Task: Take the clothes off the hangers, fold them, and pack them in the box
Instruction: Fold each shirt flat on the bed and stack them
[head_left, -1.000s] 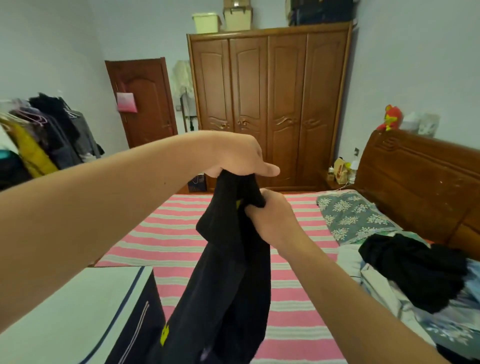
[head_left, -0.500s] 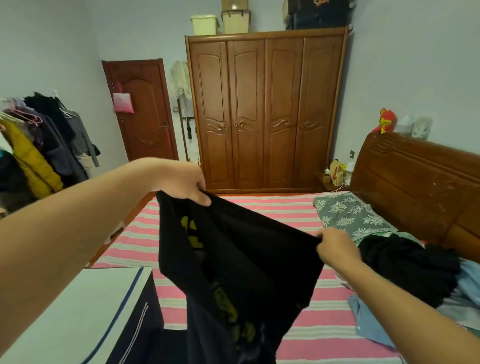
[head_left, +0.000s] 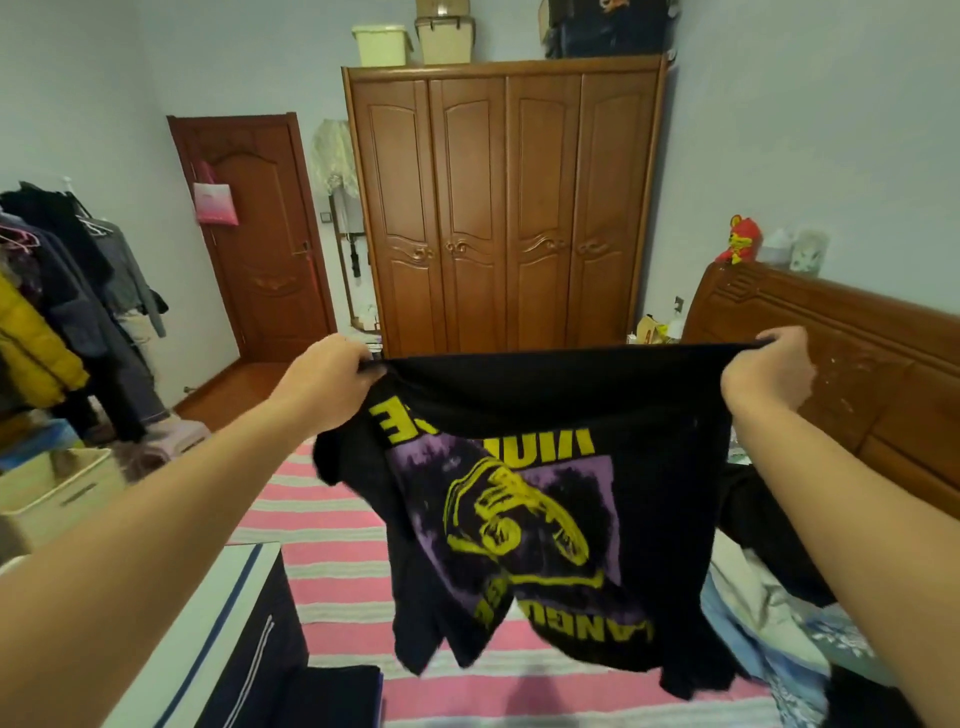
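Observation:
A black T-shirt (head_left: 545, 415) with a yellow and purple print hangs upside down in the air above the bed, stretched wide between my hands. My left hand (head_left: 327, 384) grips one corner of its top edge and my right hand (head_left: 769, 376) grips the other. The dark fabric box (head_left: 249, 639) with its white lid flap stands at the lower left on the bed. Clothes on hangers (head_left: 57, 291) hang on a rack at the far left.
The pink-striped bed (head_left: 322, 525) lies under the shirt. A pile of dark and light clothes (head_left: 763, 587) lies at the right by the wooden headboard (head_left: 857, 374). A cream bin (head_left: 57, 493) stands at the left, a wardrobe (head_left: 504, 208) and door (head_left: 260, 234) behind.
My hands moved apart and upward, pulling the bunched black shirt open until it hangs spread flat, with its print now showing. The view has tilted up a little.

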